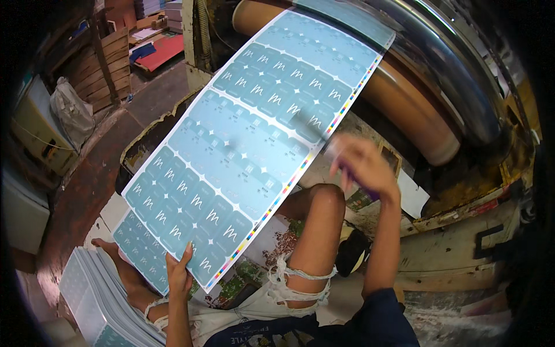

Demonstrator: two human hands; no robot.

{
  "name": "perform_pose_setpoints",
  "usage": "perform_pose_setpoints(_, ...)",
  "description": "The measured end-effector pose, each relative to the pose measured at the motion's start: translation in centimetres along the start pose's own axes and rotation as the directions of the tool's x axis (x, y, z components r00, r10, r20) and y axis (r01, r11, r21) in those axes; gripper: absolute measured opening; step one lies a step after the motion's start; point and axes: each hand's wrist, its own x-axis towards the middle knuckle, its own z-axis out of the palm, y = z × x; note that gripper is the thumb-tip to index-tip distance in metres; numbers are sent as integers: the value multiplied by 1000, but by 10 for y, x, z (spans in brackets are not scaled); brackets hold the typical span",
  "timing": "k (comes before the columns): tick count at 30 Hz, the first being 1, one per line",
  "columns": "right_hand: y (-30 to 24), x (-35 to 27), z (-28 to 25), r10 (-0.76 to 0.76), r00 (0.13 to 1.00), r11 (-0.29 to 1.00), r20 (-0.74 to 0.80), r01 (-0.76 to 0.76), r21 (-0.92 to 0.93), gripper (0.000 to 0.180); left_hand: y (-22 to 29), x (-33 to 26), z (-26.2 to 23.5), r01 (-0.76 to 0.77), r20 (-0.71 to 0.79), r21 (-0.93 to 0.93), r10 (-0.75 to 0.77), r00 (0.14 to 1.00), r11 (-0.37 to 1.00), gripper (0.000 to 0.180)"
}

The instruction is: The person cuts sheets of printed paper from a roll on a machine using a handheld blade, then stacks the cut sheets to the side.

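Note:
A long teal printed sheet (231,147) slants from the metal roller at the top down to my lap. Rows of rounded panels with white script marks cover it, and a coloured strip runs along its right edge. My left hand (180,274) pinches the sheet's lower edge, thumb on top. Beside the sheet's right edge, my right hand (365,168) is closed around a purple object (359,184), smeared by motion; its kind does not show. A dark blur lies over the sheet near that hand. Another teal sheet (139,243) shows beneath the lower left edge.
A shiny metal roller (462,63) and a brown roller (413,115) belong to the worn machine at the upper right. At the lower left stands a tall stack of sheets (87,289). Wooden boards (104,63) and a red panel (165,52) are farther back.

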Motion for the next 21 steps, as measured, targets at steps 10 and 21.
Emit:
perform_pose_setpoints(10,80,103,-139,-108,712,974,-694,217,72,37,-5,-7,-13,26,-26,17,-25,999,1000,49)
perform_pose_setpoints(21,74,2,81,-13,843,978,-537,121,167,39,38,-105,-194,36,-156,147,-13,988,988,49)
